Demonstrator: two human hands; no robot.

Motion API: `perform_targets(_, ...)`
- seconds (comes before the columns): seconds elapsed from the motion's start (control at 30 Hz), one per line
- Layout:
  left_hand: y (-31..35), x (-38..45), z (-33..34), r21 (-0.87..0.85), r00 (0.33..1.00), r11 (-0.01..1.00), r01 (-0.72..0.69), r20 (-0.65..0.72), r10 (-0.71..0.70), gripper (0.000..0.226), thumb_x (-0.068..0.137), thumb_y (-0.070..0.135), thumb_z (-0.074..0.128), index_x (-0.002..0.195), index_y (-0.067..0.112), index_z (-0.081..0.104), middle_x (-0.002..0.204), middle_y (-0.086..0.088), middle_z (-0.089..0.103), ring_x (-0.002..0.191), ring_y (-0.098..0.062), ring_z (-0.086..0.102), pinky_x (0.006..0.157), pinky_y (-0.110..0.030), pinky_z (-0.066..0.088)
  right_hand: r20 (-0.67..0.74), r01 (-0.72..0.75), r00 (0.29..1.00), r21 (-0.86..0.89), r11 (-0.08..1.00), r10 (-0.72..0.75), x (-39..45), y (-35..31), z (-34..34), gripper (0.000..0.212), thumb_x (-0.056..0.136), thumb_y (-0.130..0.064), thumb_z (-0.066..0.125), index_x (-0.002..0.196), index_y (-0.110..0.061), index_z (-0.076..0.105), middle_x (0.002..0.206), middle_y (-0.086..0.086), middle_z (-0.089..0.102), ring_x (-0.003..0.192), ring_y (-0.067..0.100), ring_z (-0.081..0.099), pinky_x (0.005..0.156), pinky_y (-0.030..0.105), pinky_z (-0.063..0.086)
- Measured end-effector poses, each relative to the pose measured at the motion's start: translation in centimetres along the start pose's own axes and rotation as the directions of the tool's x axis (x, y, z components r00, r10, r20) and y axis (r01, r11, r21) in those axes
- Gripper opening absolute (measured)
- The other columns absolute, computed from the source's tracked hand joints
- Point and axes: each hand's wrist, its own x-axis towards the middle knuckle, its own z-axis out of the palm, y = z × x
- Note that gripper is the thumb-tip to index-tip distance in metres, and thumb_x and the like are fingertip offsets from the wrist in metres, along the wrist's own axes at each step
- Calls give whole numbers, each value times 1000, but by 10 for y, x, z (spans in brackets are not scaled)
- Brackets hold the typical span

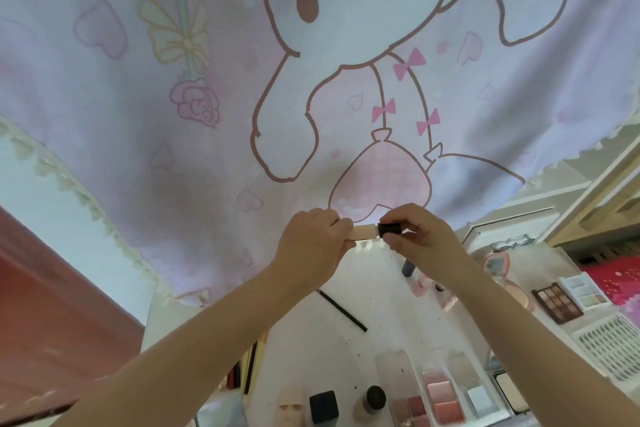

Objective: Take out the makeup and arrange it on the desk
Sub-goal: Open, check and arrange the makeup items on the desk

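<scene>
Both hands are raised above the white desk [346,350] with a small beige makeup tube [364,231] between them. My left hand [313,239] grips the beige body. My right hand [420,236] pinches its black cap [388,229]. Laid out on the desk are a black pencil [341,309], clear blush palettes [440,392], a black square compact [322,406], a round dark-capped bottle [372,400], a brown eyeshadow palette [557,302] and a pale palette [583,289].
A pink cartoon-print curtain [207,97] hangs behind the desk. A pink compact [498,262] and small pink tubes [450,302] lie at the right. A white ribbed tray [609,347] sits at the right edge. Books [242,371] stand left of the desk.
</scene>
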Motion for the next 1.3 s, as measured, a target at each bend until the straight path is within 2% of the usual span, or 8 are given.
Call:
perform_targets(0.23, -5, -4, 8, 19, 996, 999, -31, -80, 33, 17, 73, 28, 63, 69, 12, 67, 55, 0, 58, 44, -17, 51, 44, -23, 42, -17, -139, 990, -175, 975, 138, 6, -2, -1, 33, 95, -19, 44, 63, -19, 52, 45, -10, 53, 33, 2, 46, 45, 11, 38)
perform_targets(0.33, -4, -6, 9, 27, 995, 1000, 7, -104, -4, 31, 80, 34, 48, 67, 13, 67, 54, 1, 59, 43, -16, 51, 43, -21, 42, -18, -49, 999, -40, 998, 48, 1, 0, -2, 30, 88, 0, 52, 77, -28, 56, 72, -9, 59, 49, -5, 56, 47, 6, 43)
perform_targets(0.43, -7, -8, 12, 17, 992, 1000, -10, -128, 12, 21, 76, 31, 66, 70, 12, 68, 55, 0, 61, 44, -16, 53, 45, -21, 43, 2, -24, 1000, 17, 1000, 23, 2, 4, -1, 36, 85, 0, 56, 88, -35, 52, 88, -11, 61, 62, -5, 60, 50, 7, 47)
perform_targets(0.6, -7, -6, 11, 12, 991, 1000, -24, -129, 25, 21, 63, 26, 81, 71, 11, 68, 56, 0, 61, 44, -15, 54, 44, -21, 45, -1, -143, 990, -33, 989, 143, 7, 0, 0, 28, 94, -14, 45, 70, -23, 55, 55, -8, 57, 37, -1, 49, 43, 9, 41)
perform_targets(0.83, -9, -8, 13, 23, 987, 999, -28, -160, 32, 25, 76, 35, 59, 72, 13, 70, 57, 1, 63, 46, -14, 55, 45, -20, 43, 66, -63, 996, 50, 997, 60, 3, 6, -4, 42, 85, 1, 56, 96, -39, 48, 91, -11, 60, 63, -3, 60, 51, 9, 47)
perform_targets(1.03, -9, -6, 14, 19, 989, 999, -39, -141, 42, 22, 64, 27, 81, 73, 11, 69, 57, 0, 62, 46, -15, 55, 45, -22, 46, 51, -72, 996, 4, 997, 72, 8, 2, -1, 16, 91, -4, 48, 87, -16, 57, 66, -6, 56, 48, -4, 53, 48, 7, 44)
perform_targets(1.17, -9, -6, 12, 13, 989, 999, -40, -141, 41, 24, 60, 27, 83, 73, 11, 70, 58, 0, 64, 47, -15, 57, 47, -20, 46, 108, -51, 993, 54, 997, 45, 3, 4, -3, 35, 86, 5, 53, 98, -29, 52, 89, -10, 56, 61, -11, 57, 54, 7, 45)
perform_targets(1.3, -6, -7, 13, 12, 992, 998, -55, -113, 56, 25, 58, 25, 84, 72, 10, 70, 56, -1, 62, 45, -15, 54, 46, -19, 43, 129, -137, 983, 20, 990, 133, 5, 8, 0, 21, 92, -10, 48, 89, -30, 53, 75, -7, 59, 62, 5, 56, 53, 9, 45)
